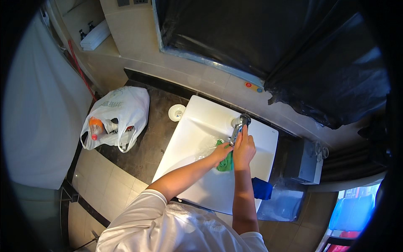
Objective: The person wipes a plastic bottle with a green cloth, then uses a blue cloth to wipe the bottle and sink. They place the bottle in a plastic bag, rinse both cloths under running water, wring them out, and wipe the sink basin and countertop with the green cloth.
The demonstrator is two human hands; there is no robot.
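Note:
My left hand (221, 153) holds a green cloth (225, 164) low over the white washbasin (195, 124), just below the spout. Part of the cloth hangs down between my two forearms. Clear water spreads and splashes in the bowl to the left of it. With its fingers around the lever, my right hand (245, 151) grips the chrome faucet (236, 132) at the basin's back edge. Some of the right fingers are hidden behind the hand.
Left on the dark stone counter (154, 126) are a white plastic bag (126, 100) with bottles inside and a small white dish (176, 112). A blue cloth (262, 189) lies at the basin's right edge. Further right stands a grey box (303, 162). Black sheeting (252, 34) covers the wall.

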